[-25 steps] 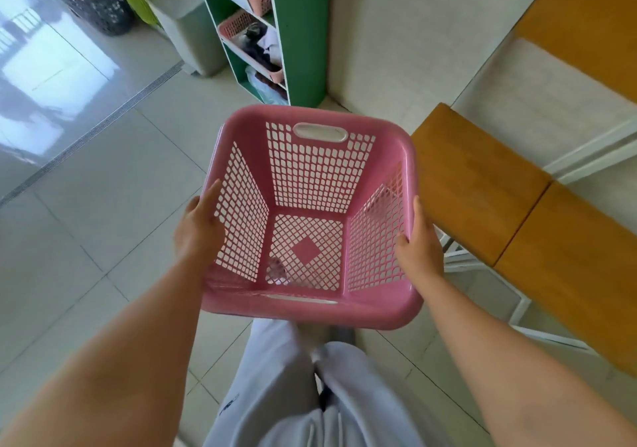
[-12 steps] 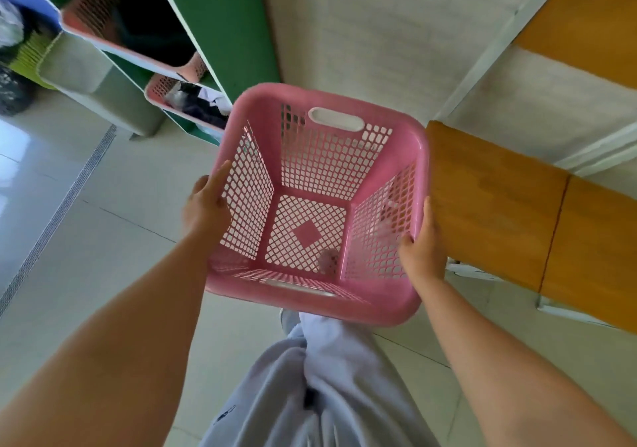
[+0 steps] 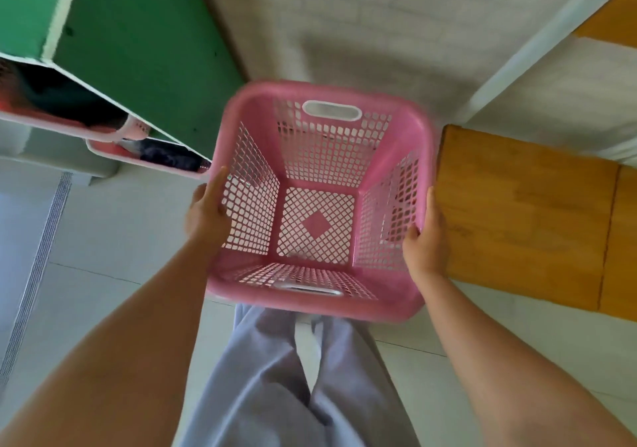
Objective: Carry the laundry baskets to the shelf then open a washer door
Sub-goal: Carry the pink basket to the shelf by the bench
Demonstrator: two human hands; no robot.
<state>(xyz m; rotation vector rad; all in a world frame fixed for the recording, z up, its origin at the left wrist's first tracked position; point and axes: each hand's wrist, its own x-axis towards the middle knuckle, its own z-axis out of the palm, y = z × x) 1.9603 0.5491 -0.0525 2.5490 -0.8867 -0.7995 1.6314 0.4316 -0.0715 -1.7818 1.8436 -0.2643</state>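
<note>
You are holding the empty pink basket (image 3: 320, 201) out in front of you over the tiled floor (image 3: 113, 239), off any surface. Your left hand (image 3: 206, 212) is pressing flat against its left wall, fingers extended along the rim; your right hand (image 3: 424, 236) is curling around its right rim, fingers tucked through the lattice. Compared with a second ago, the green shelf (image 3: 144, 50) is filling far more of the upper left, and the basket's left edge is now just beside the shelf's front corner, near the pink baskets (image 3: 138, 143) already sitting in its compartments. The wooden bench (image 3: 524, 212) is lying close to the right rim. So you are closing in on the shelf, and placement looks like the next step; no washer is in view yet.
</note>
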